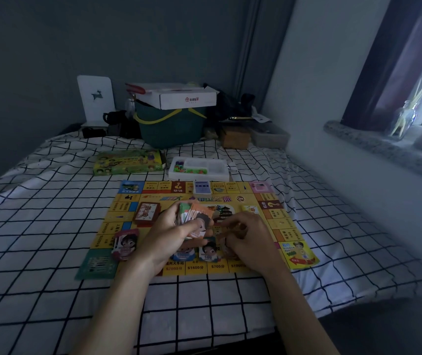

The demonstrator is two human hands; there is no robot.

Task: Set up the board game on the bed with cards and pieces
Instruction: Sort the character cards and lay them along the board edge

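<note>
Holding a fanned stack of cards (193, 219) just above the board's (285, 226) middle, the left hand (171, 234) has its fingers wrapped round the stack, thumb across the top card. The right hand (245, 238) sits just right of it at centre frame, fingers curled narrow and pinched toward the stack's lower right corner; whether it already grips a card there is hard to tell in this dim light. The stack's long axis runs from lower left to upper right, so its loose ends point toward the right hand, which is the nearer one for drawing a card off.

Below both hands, near the board's bottom edge, face cards (208, 249) lie in a row (a likely spot for the next one). Another pile (124, 243) rests at the board's left edge, a red deck (146, 213) left of the held stack, and a blue deck (201, 187) near the top edge. The piece tray (199, 168) sits beyond the board, toward upper centre.
</note>
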